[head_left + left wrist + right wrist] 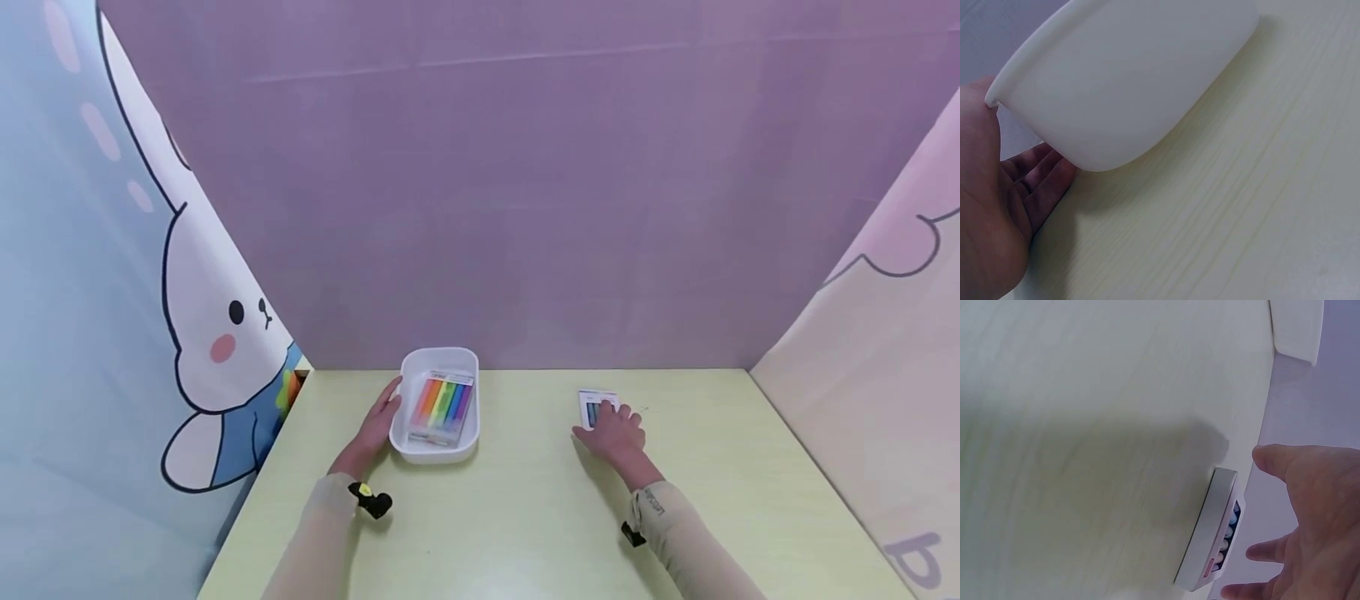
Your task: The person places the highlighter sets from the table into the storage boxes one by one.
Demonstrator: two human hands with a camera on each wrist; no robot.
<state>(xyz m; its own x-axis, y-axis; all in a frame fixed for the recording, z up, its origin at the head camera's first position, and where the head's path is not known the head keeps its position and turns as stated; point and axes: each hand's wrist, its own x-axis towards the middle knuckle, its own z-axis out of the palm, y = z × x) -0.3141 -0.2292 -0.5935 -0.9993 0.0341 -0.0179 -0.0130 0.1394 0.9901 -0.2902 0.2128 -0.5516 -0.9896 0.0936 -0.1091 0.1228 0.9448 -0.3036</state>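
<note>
A white plastic basin [397, 450] stands at the back of the table, left of the middle. Inside it lies a clear pack of rainbow-coloured sticks [444, 404]. My left hand [375, 429] rests against the basin's left side; the left wrist view shows its fingers [1047, 181] by the lower outer wall [1129, 81]. To the right, my right hand [617, 435] hovers over a small white windowed box [587, 398] of coloured sticks and partly hides it. In the right wrist view the spread fingers [1275, 459] are apart from the box [1207, 531].
The pale wood-grain table [517, 517] meets a purple backdrop [525, 208] just behind the basin and the box. Printed cloth hangs on both sides, with a rabbit picture [217, 333] at the left. Each wrist wears a black strap device [371, 500].
</note>
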